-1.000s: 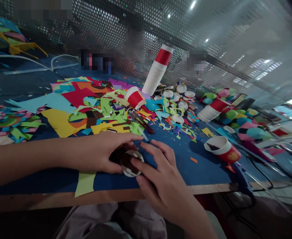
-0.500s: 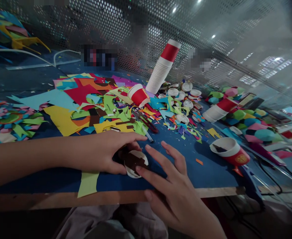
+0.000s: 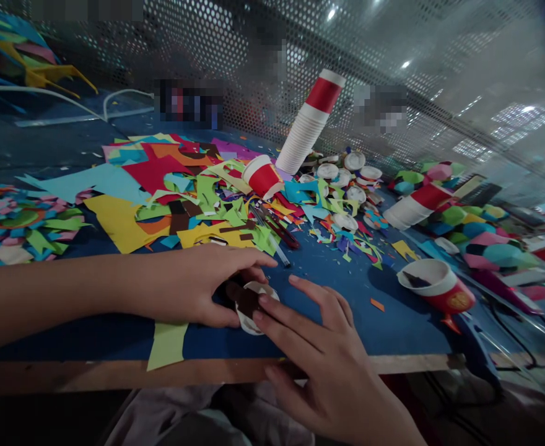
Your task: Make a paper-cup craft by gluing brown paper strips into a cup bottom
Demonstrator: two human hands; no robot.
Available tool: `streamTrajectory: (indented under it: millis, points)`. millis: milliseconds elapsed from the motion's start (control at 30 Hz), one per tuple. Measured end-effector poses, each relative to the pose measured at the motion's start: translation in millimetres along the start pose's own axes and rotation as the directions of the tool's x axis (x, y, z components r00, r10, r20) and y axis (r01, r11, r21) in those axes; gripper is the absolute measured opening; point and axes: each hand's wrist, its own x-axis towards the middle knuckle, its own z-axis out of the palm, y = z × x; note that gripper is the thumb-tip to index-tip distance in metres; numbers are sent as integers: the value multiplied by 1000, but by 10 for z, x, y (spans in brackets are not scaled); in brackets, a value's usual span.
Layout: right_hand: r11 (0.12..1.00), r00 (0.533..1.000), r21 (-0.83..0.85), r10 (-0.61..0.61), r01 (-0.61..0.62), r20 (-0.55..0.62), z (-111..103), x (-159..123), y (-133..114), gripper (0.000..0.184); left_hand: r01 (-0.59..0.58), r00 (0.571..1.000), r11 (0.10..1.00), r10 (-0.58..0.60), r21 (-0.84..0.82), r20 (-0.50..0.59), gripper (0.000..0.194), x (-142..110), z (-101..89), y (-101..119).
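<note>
My left hand [image 3: 207, 282] is curled around the left side of a paper cup [image 3: 249, 328], whose round white end faces me. A brown paper strip [image 3: 246, 301] lies across that end. The index and middle fingertips of my right hand [image 3: 321, 347] rest on the strip's right part; its fingers are stretched out and the thumb is apart, below the cup. The cup's far side is hidden by my left fingers. A pale green paper piece [image 3: 168, 344] hangs over the table edge under my left wrist.
Coloured paper scraps [image 3: 207, 198], a tipped red-and-white cup [image 3: 265, 178] and a pen [image 3: 279, 249] lie beyond my hands. A leaning cup stack [image 3: 305, 127] stands behind. Another cup [image 3: 440, 288] is at the right. The wooden table edge [image 3: 91, 375] runs close in front of me.
My right index finger has come down beside the middle finger onto the brown strip. My left hand keeps its place on the cup. The view has shifted slightly.
</note>
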Motion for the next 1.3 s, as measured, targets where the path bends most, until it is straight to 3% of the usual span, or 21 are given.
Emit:
streamTrajectory:
  millis: [400, 1300]
  points:
    - [1000, 999, 27, 10, -11, 34, -19, 28, 1, 44, -10, 1000, 998, 10, -54, -4, 67, 10, 1, 25]
    - [1000, 999, 19, -10, 9, 46, -91, 71, 23, 41, 27, 999, 1000, -27, -12, 22, 69, 32, -26, 67]
